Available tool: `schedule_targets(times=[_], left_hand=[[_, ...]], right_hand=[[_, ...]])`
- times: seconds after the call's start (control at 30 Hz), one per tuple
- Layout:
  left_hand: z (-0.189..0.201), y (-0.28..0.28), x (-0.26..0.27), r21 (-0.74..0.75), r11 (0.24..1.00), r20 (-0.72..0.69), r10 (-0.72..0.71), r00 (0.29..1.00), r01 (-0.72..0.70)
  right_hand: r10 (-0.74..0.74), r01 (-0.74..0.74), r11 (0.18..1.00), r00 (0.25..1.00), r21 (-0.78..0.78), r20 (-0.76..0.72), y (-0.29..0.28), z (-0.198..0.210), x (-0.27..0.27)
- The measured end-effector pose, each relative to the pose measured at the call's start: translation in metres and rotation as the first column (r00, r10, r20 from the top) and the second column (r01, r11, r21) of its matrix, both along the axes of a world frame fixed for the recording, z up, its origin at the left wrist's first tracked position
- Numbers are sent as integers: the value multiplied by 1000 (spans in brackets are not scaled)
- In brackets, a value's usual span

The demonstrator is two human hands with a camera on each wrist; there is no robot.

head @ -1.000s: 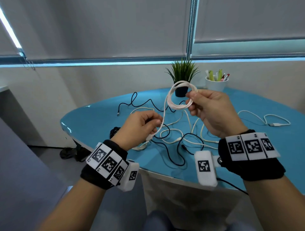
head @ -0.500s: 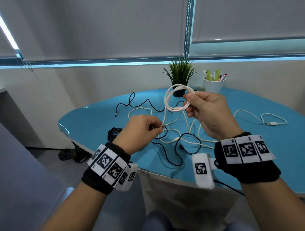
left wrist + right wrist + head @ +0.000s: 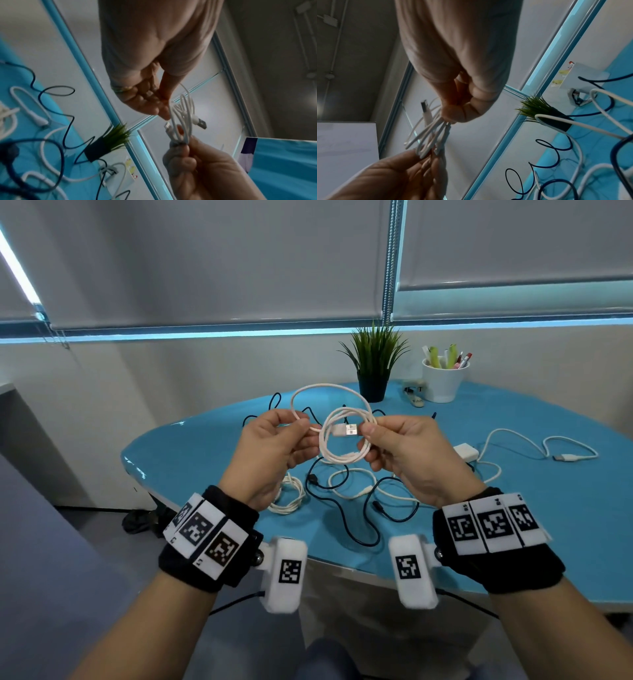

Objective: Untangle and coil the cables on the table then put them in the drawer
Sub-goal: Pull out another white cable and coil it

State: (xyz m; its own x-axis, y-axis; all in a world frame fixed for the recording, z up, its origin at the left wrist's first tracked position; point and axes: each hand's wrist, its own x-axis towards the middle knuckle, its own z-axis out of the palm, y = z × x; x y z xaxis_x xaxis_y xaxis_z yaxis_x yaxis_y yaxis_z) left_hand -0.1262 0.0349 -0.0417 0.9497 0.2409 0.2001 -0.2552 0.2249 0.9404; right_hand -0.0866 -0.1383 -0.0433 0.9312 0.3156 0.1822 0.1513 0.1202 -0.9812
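Note:
A white cable coil [image 3: 346, 440] hangs in the air between both hands, above the blue table [image 3: 548, 508]. My right hand [image 3: 366, 433] pinches the coil's right side, where the USB plug [image 3: 348, 430] lies across the loops. My left hand [image 3: 306, 428] pinches the same cable's free strand, which arcs in a wider loop [image 3: 329, 386] over the coil. The left wrist view shows the coil [image 3: 183, 115] and the plug [image 3: 200, 123]. In the right wrist view the strands [image 3: 429, 135] run between the two hands. Tangled black cable [image 3: 356, 529] and white cables [image 3: 376, 494] lie on the table below.
A small coiled white cable [image 3: 291, 501] lies near the table's front left edge. Another white cable [image 3: 513, 440] with an adapter [image 3: 466, 451] lies to the right. At the back stand a potted plant [image 3: 375, 364], a white pen cup [image 3: 442, 381] and a stapler [image 3: 414, 395].
My left hand has risen from near the table to the coil's height, drawing the free strand into a wide loop. The plug now lies across the coil. Both hands are closer together.

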Motion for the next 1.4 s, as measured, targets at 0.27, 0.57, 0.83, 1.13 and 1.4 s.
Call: schedule_targets(times=[0.27, 0.57, 0.83, 1.13, 1.4], left_hand=[[-2, -12, -1, 4, 991, -125, -134, 983, 135], [-6, -17, -1, 110, 988, -163, -89, 983, 107], [-8, -16, -3, 122, 961, -236, -215, 948, 249], [-13, -15, -3, 95, 971, -243, -189, 951, 217], [-19, -14, -2, 500, 837, -261, -99, 960, 222]], right_hand=[[-69, 69, 998, 998, 16, 11, 7, 1, 2], [-96, 96, 995, 994, 14, 43, 13, -5, 2], [-102, 102, 995, 993, 11, 57, 10, -7, 3], [-168, 164, 985, 983, 62, 70, 10, -8, 10], [-216, 208, 976, 965, 66, 149, 2, -1, 19]])
